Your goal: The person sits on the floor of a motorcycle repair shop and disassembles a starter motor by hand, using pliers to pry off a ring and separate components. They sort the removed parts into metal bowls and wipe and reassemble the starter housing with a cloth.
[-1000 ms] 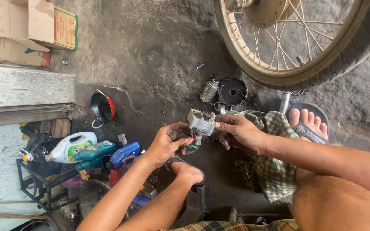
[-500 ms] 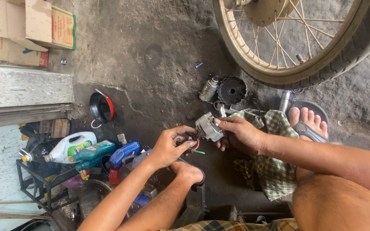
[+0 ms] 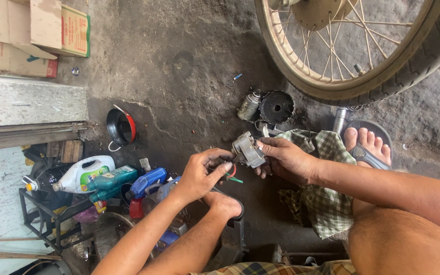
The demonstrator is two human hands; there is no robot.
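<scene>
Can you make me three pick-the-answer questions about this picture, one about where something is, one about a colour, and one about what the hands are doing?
1. Where is the spoked wheel?
A. Upper right, on the concrete floor
B. Inside the cardboard box
C. On the rack

2. What colour is the inside rim of the small black pan?
A. Yellow
B. Red
C. Purple

3. What is the right hand doing?
A. Resting flat on the floor
B. Holding the grey metal part
C. Gripping a bottle

Answers:
1 A, the wheel stands at the top right, above the checked cloth.
2 B, a red edge shows on the pan's right side.
3 B, its fingers wrap the part while the left hand pinches the wires beside it.
</scene>
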